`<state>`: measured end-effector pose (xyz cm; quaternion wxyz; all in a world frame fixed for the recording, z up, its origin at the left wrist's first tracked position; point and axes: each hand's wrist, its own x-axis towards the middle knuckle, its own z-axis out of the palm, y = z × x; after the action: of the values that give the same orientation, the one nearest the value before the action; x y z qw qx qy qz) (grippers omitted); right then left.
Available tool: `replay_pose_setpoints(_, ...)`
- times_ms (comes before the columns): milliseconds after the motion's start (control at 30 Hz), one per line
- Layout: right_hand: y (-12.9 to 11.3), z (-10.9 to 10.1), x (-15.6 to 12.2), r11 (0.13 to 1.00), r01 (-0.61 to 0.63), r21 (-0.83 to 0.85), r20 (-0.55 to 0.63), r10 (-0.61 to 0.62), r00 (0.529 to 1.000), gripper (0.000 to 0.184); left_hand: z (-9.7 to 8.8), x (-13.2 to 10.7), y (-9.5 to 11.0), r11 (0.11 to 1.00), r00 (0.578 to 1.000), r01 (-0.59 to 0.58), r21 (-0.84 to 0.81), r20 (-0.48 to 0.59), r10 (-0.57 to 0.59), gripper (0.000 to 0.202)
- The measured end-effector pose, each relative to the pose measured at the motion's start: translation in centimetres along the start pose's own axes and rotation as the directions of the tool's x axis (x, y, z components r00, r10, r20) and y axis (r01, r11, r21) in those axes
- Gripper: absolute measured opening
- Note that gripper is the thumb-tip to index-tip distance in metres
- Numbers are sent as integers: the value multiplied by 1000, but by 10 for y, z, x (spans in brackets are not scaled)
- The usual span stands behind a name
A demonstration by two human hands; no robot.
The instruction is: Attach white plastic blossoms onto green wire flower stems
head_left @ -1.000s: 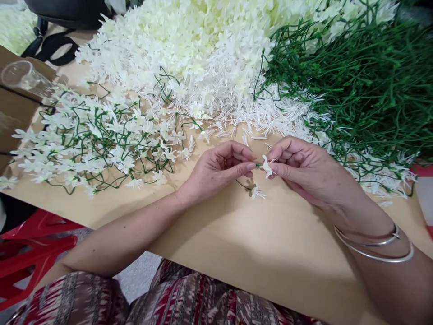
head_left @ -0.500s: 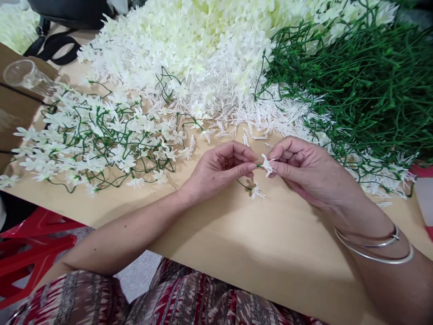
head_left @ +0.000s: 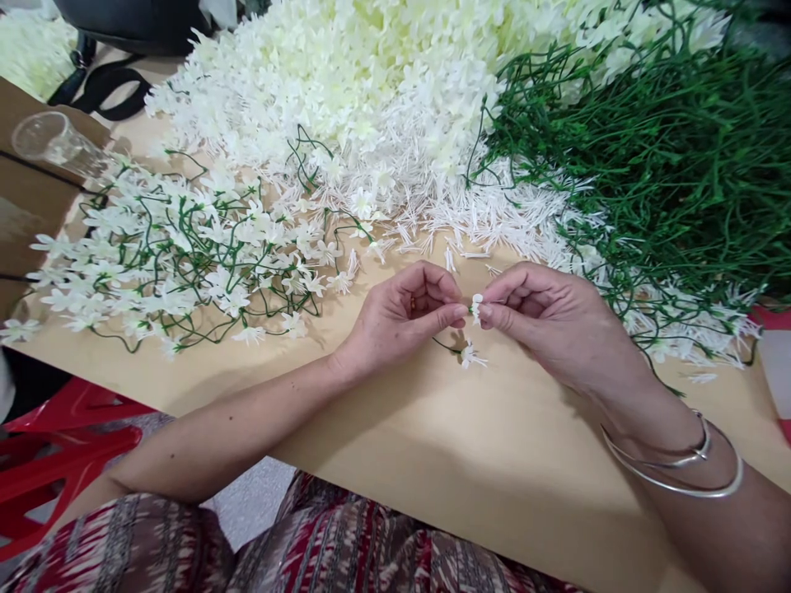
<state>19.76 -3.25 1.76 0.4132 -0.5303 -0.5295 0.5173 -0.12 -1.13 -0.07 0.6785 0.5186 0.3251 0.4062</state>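
Observation:
My left hand (head_left: 404, 317) pinches a thin green stem whose lower end carries a small white flower (head_left: 471, 357) hanging just above the tan table (head_left: 470, 461). My right hand (head_left: 547, 321) pinches a white plastic blossom (head_left: 476, 309) right against the left fingertips. Both hands meet at the table's middle, fingers curled and closed. Two silver bangles (head_left: 676, 465) sit on my right wrist.
A big heap of loose white blossoms (head_left: 383, 99) fills the back. Bare green stems (head_left: 655, 156) pile up at the right. Finished stems with flowers (head_left: 179, 255) lie at the left beside a clear plastic cup (head_left: 53, 140). A red stool (head_left: 55, 453) stands lower left.
My right hand has pushed the blossom leftward, tight against the left fingertips, so less of the blossom shows. The view shifted down slightly.

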Motion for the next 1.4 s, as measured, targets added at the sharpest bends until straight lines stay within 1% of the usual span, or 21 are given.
replay_pose_setpoints(133,1,0,1,999,45,-17,-8,-46,999,16,0,1,-4,1000,1000,-25,15,2,25,38)
replay_pose_setpoints(233,1,0,1,999,38,7,-22,-38,999,17,0,2,-8,1000,999,-30,9,-17,30,37)
replay_pose_setpoints(300,1,1,1,999,26,25,-30,-25,999,18,0,2,-11,999,1000,-19,32,-22,20,37)
replay_pose_setpoints(400,4,2,-1,999,32,35,-54,-30,998,17,-2,1,-13,998,1000,1,62,-7,0,37)
replay_pose_setpoints(500,10,1,-1,998,38,52,-72,-34,997,18,-3,0,-12,997,1000,-25,79,-2,26,37)
replay_pose_setpoints(567,13,-1,0,996,32,88,-70,-26,997,22,-3,0,-11,986,996,-81,146,-11,83,30)
replay_pose_setpoints(633,14,-3,1,993,27,118,-58,-20,998,23,-3,0,-11,959,992,-121,256,-6,127,23)
replay_pose_setpoints(700,14,-5,1,992,19,124,-42,-14,999,21,-3,0,-10,935,992,-116,334,-1,123,23)
replay_pose_setpoints(733,13,-5,1,993,15,119,-37,-11,999,20,-3,-1,-10,934,994,-102,343,-1,108,23)
replay_pose_setpoints(800,13,-6,1,993,10,115,-39,-5,999,19,-3,0,-10,946,996,-77,314,-11,84,25)
replay_pose_setpoints(867,12,-7,2,990,0,140,-47,7,999,19,-4,0,-11,962,996,-83,259,-10,89,26)
replay_pose_setpoints(1033,10,-9,7,965,-37,258,-50,52,997,29,-6,0,-10,987,997,-79,142,22,77,22)
replay_pose_setpoints(1133,10,-10,9,964,-43,262,-30,52,998,32,-6,0,-9,981,995,-96,167,6,96,17)
replay_pose_setpoints(1233,10,-9,8,977,-23,211,-22,28,999,32,-5,0,-7,971,991,-119,206,-31,128,20)
replay_pose_setpoints(1300,11,-9,7,984,-10,176,-23,14,1000,29,-4,0,-5,978,996,-84,189,-16,88,26)
replay_pose_setpoints(1400,12,-8,5,986,-2,167,-26,7,1000,27,-1,-1,-1,987,1000,-14,158,13,12,36)
